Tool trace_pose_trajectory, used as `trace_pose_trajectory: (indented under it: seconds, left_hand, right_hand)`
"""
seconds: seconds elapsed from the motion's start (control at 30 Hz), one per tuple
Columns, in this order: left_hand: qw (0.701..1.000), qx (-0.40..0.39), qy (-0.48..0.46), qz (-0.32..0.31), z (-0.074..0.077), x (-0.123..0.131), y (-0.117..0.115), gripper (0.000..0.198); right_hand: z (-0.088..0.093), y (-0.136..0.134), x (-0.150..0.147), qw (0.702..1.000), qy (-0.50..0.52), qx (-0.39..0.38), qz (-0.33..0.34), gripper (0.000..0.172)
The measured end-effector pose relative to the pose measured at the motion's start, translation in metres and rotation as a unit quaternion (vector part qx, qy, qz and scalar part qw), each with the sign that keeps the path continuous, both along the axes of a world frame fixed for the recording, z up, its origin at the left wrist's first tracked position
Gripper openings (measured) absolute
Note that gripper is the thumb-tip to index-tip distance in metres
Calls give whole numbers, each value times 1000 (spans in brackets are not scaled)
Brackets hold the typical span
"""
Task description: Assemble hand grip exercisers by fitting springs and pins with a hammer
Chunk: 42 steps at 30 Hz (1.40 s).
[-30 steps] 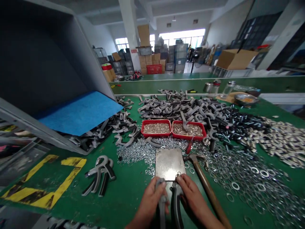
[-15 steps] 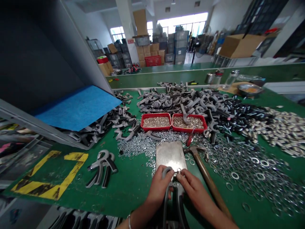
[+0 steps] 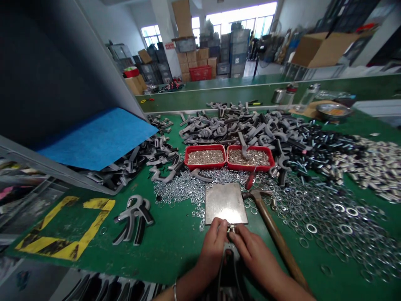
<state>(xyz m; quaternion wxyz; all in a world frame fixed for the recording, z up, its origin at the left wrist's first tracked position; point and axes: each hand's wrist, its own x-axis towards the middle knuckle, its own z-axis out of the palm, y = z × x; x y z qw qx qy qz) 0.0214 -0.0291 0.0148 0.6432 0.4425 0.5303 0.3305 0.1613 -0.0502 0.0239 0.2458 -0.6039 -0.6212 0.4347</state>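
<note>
My left hand [image 3: 210,251] is closed around the upper end of a grey-and-black spring clamp [image 3: 231,267], whose handles point down toward my body. Opposite it, my right hand [image 3: 255,253] pinches at the same end, thumb and fingers against a small shiny metal piece [image 3: 232,228]. Fingers partly cover that piece and the clamp's head. Just beyond my fingertips lies a square steel plate [image 3: 225,202]. A hammer [image 3: 275,234] with a wooden handle rests to the right of my right hand. Off to the left, grey-and-black clamps [image 3: 134,219] with a spring lie on the green table.
Two red trays [image 3: 205,166] of small metal parts stand behind the plate. Beyond them is a heap of grey clamp parts [image 3: 219,129]. Loose metal rings [image 3: 311,228] and silver barrels [image 3: 379,169] spread right. A grey housing with a blue sheet [image 3: 100,140] rises at left.
The clamp has turned between my hands, so its handles now appear closer together. My fingertips have drawn together around the small metal piece. The view has shifted slightly.
</note>
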Motion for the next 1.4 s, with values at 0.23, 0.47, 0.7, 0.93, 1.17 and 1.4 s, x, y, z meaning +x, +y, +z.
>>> trace_pose_trajectory:
  seconds: [0.23,0.47,0.7,0.93,1.17,1.4]
  left_hand:
    - [995,84,60,10,-5,-11,-2,33]
    - [991,112,77,-15,-9,-21,-4,29]
    - [983,142,109,-37,-3,-22,1,29]
    - [981,151,110,-44,-6,-17,0,31]
    - [991,119,50,-34,-19,-13,-8,34]
    - [994,93,50,-29,-19,-4,-9,35]
  right_hand:
    - [-1,-2,-11,998,53,-9,-11,25]
    - [-10,-9,-18,998,52,-17,-5,28]
    - [-9,-4,-16,998,52,-18,-14,31]
    - [-12,-6,-15,997,70,-20,-34,32]
    - [-28,-20,-13,991,103,-24,-76,34]
    - [-37,-25,-7,987,108,-17,-116,34]
